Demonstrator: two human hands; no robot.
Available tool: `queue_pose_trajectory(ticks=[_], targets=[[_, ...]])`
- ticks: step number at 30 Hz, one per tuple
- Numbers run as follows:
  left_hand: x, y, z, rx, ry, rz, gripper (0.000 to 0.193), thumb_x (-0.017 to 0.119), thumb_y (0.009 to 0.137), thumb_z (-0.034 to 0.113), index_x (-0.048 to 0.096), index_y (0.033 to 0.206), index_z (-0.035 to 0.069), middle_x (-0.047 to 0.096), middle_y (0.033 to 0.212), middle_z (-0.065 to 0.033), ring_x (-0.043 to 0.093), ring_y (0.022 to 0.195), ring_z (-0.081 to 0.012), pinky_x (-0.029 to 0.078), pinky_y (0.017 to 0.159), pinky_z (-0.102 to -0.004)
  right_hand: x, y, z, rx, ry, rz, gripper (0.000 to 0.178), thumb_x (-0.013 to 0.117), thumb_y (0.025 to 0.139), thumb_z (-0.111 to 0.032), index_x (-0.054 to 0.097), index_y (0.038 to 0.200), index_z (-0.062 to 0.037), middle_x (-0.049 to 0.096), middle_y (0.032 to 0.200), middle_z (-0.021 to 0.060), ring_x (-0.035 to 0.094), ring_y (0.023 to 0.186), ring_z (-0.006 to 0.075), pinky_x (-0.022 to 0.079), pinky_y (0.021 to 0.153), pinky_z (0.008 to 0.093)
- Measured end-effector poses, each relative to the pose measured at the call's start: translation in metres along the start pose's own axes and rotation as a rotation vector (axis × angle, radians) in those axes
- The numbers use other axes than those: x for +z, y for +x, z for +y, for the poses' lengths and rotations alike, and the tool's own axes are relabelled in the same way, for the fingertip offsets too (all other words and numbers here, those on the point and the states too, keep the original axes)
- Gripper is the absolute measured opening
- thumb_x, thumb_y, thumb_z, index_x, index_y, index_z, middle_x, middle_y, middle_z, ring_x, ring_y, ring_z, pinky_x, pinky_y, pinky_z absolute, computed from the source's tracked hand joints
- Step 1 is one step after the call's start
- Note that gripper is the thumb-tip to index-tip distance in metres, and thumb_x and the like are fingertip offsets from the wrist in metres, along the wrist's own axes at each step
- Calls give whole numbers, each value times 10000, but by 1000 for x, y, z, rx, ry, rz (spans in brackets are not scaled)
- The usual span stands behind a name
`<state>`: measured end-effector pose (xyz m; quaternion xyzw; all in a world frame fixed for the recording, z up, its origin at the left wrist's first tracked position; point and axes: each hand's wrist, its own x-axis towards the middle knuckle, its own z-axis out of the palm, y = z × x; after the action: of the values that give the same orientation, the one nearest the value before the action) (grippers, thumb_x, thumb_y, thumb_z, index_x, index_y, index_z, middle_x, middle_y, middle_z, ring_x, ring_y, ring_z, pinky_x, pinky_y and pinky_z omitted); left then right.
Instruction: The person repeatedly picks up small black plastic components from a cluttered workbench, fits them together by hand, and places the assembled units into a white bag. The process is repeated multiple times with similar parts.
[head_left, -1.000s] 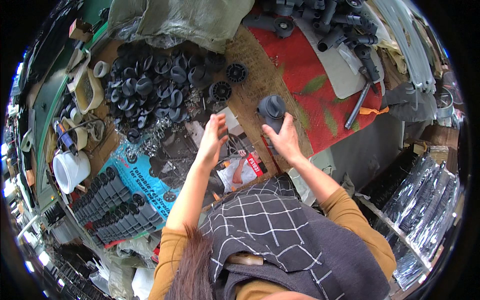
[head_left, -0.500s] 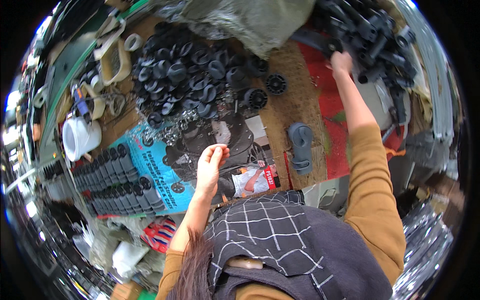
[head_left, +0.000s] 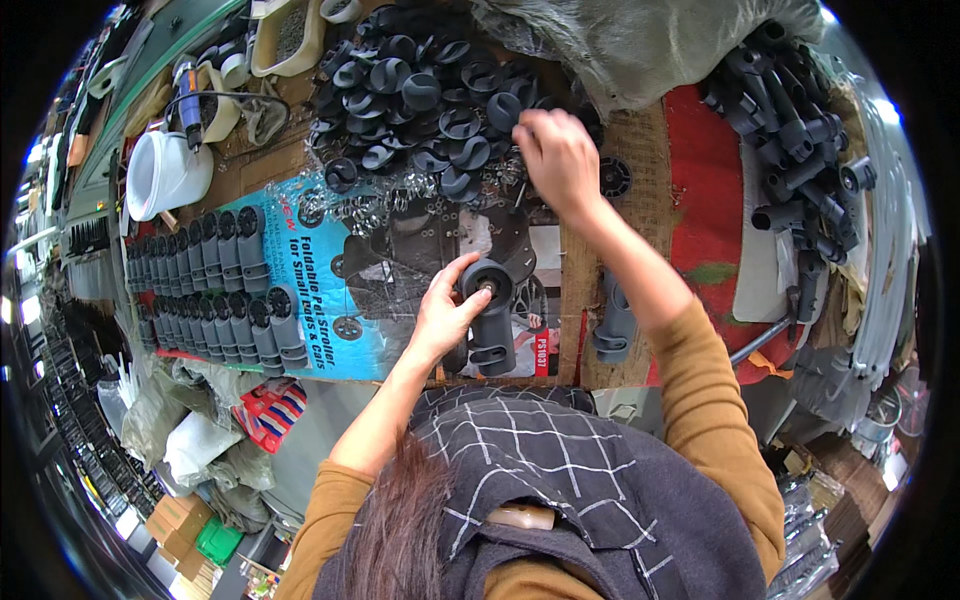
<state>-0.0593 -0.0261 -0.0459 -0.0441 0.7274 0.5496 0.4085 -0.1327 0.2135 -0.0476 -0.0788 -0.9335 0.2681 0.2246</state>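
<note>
My left hand [head_left: 446, 312] grips a dark grey plastic joint piece [head_left: 493, 345], its thumb on the round head where a small metal bit shows at the centre. The piece stands over the printed cardboard sheet [head_left: 335, 335]. My right hand [head_left: 560, 165] is at the right edge of the pile of black round caps [head_left: 420, 92], its fingers bent down; whatever they pinch is hidden. Beside that wrist lies a black ribbed disc [head_left: 615, 177]. Another grey joint piece [head_left: 612, 325] rests on the brown board, partly behind my right forearm.
Rows of grey joint pieces [head_left: 228, 325] stand at the left. Behind them are a white tub [head_left: 165, 175], a blue-handled power tool [head_left: 188, 100] and a tray [head_left: 290, 40]. Small metal parts [head_left: 400, 190] lie before the caps. Grey tube fittings [head_left: 790, 150] are heaped right; plastic sheeting [head_left: 620, 45] lies behind.
My right hand has come from the heap of fittings to the caps. My left hand, earlier pinching without a joint piece, now holds one. The view has shifted.
</note>
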Motion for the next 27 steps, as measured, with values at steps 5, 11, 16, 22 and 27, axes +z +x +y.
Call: queue_pose_trajectory(ticks=[5,11,16,22,27], targets=[[4,-1,-27,268,370,124,526,714,768,164,555,1265,103,438,1281,-118,468,1171,-292,398,990,-378,50,48,29,-78,-212,-161,141,635,817,-159,608,905,-53,623,874,154,602,865,307,471,803,391],[9,5,15,366,208,231,426,675,836,289,587,1180,54,608,1119,-106,546,1041,-249,386,974,-357,7,-16,-16,618,631,-224,187,629,822,-112,568,961,-1,645,801,84,635,713,165,507,647,306],[15,-8,18,168,-408,154,232,565,888,50,536,1116,15,596,992,-25,547,825,-93,470,739,-248,-39,-126,-75,1130,1349,-442,123,602,915,-134,537,949,-35,604,771,33,579,652,100,467,620,217],[-7,-34,-25,202,12,-4,302,617,806,10,620,1107,21,579,935,-67,608,802,-141,502,753,-255,-39,-169,-88,850,607,-610,172,681,863,-176,603,886,-25,589,745,-18,528,671,56,425,593,222],[-4,-17,-24,286,301,268,349,678,792,38,590,1130,35,559,943,-71,589,832,-144,511,741,-269,-19,-163,-81,346,187,-418,266,704,803,-244,527,795,-46,553,778,111,534,743,321,436,695,420]])
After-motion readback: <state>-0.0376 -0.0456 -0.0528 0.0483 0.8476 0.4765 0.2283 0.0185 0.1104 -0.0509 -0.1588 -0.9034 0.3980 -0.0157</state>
